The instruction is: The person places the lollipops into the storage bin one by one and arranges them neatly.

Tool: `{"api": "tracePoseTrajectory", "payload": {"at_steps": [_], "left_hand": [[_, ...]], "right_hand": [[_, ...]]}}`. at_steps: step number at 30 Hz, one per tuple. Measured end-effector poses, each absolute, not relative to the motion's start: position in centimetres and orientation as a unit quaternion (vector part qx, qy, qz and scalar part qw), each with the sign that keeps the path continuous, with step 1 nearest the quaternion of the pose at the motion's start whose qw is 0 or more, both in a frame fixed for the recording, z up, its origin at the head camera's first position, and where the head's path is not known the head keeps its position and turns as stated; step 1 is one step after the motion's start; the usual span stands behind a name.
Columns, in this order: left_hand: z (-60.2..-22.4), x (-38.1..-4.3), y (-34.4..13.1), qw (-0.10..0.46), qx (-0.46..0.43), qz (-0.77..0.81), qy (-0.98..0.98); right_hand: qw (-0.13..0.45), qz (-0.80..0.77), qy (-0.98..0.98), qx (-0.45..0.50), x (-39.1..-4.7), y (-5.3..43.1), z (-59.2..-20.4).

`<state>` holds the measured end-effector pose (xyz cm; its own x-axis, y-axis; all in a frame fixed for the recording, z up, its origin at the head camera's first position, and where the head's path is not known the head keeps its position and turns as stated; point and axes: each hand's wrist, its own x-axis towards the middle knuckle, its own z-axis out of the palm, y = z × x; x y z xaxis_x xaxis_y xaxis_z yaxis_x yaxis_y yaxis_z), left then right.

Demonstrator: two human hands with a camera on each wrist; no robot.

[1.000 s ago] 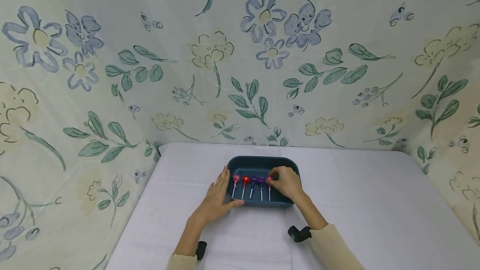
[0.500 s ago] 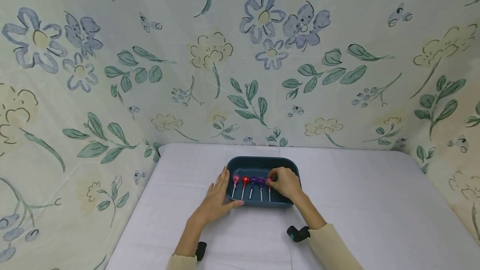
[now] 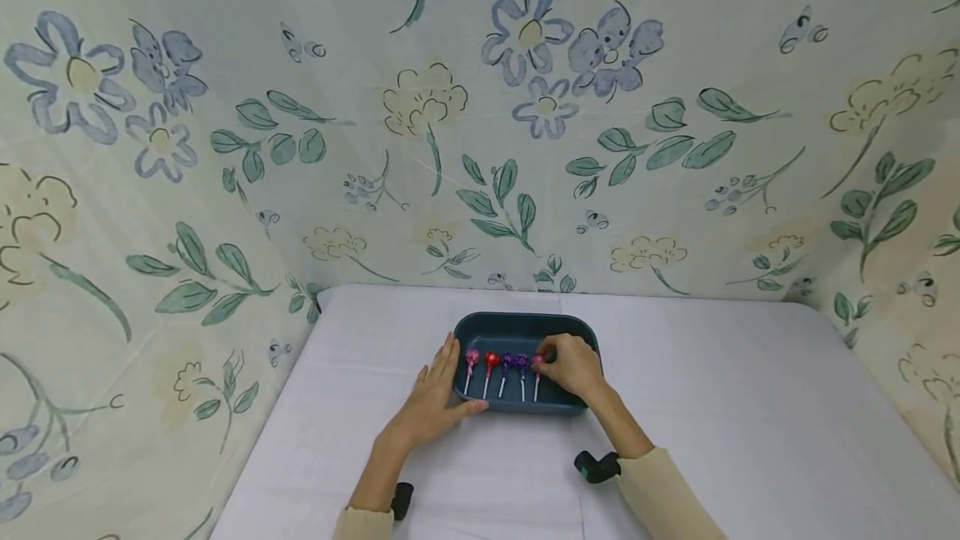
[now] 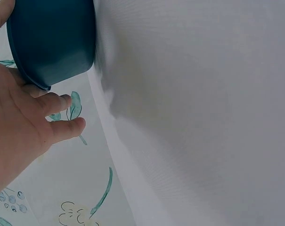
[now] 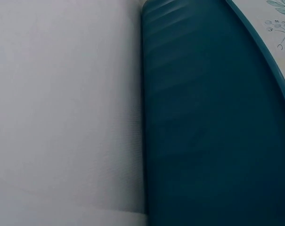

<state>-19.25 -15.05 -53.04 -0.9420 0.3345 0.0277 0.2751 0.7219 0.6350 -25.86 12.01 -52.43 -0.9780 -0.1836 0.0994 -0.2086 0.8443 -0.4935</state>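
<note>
A dark teal tray (image 3: 517, 408) with rounded corners holds several wrapped lollipops in a row, sticks toward the person. From the left come a pink lollipop (image 3: 472, 357), a red lollipop (image 3: 492, 360) and two purple ones, the right one a purple lollipop (image 3: 522, 365). My right hand (image 3: 572, 367) reaches over the tray's right side and pinches the head of another pink lollipop (image 3: 537, 360) at the row's right end. Along the left wall lies my left hand (image 3: 429, 402), fingers extended against the rim and thumb at the front edge. The right wrist view shows only the tray's outer wall (image 5: 213, 117).
The tray stands on a table with a white cloth (image 3: 712, 407). Behind and at both sides hangs a flower-patterned curtain (image 3: 480, 148). A black wrist camera (image 3: 597, 467) shows by the right sleeve, another black device (image 3: 402, 501) by the left.
The lower end of the pinched pink lollipop's stick has swung slightly left, toward the purple one. Both hands otherwise stay in place.
</note>
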Motion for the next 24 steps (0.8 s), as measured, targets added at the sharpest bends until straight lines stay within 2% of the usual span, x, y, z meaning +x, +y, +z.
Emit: {"api": "tracePoseTrajectory", "payload": {"at_steps": [24], "left_hand": [[-53.03,-19.3,-15.01,0.043,0.166,0.338,0.925]], "right_hand": [[0.021,0.263,-0.959,0.101,-25.91,11.98,-52.46]]}}
